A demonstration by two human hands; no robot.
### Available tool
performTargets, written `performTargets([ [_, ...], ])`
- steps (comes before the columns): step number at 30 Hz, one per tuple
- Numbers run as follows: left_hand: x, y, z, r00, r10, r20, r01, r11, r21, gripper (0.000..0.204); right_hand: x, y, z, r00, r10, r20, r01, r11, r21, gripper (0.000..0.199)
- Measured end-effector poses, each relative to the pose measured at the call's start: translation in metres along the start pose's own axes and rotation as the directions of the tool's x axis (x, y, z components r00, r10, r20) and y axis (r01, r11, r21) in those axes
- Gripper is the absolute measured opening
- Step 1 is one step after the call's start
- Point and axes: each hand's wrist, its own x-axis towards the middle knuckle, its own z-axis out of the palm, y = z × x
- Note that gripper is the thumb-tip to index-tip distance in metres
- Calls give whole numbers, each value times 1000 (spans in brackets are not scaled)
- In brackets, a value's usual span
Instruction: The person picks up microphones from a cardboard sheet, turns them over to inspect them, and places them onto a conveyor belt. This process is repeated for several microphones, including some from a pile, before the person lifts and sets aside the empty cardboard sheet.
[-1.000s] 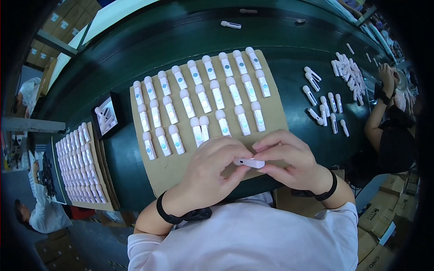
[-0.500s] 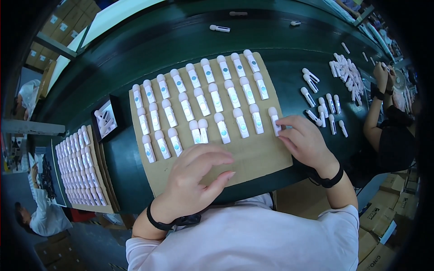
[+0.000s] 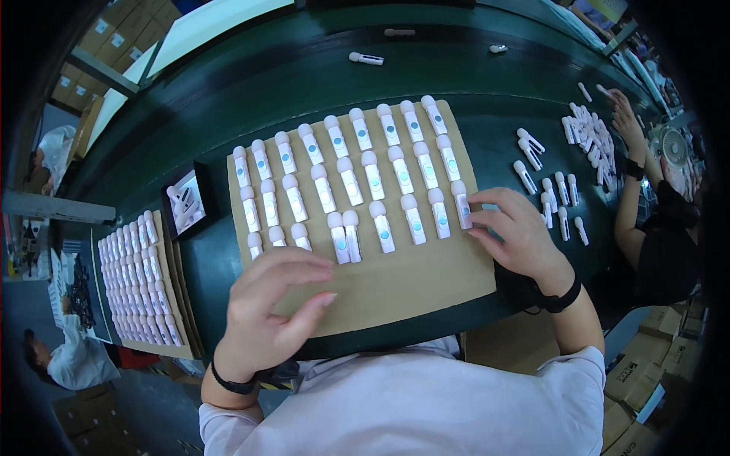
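You are leaning over a long dark green workbench (image 3: 289, 83), and a flat brown cardboard sheet (image 3: 411, 285) is lying on it right in front of you. Rows of small white plastic capped devices with blue dots (image 3: 346, 171) are filling the upper part of that sheet. Your left hand (image 3: 266, 311) is resting flat on the bare cardboard, fingers spread loosely and gripping nothing. Your right hand (image 3: 517, 232) is sitting at the sheet's right edge, fingertips closing on the last white capped device in the front row (image 3: 461, 207); whether they are pinching or only touching it is hard to judge. Loose white devices (image 3: 559, 201) are lying just beyond.
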Motion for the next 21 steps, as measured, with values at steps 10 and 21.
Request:
performTargets([
  [10, -15, -5, -8, 991, -103, 85, 103, 995, 6, 19, 69, 89, -26, 988, 67, -141, -69, 998, -6, 19],
  [21, -22, -5, -20, 968, -242, -71, 236, 968, -79, 17, 175, 236, -12, 903, 421, -91, -422, 825, -375, 25],
])
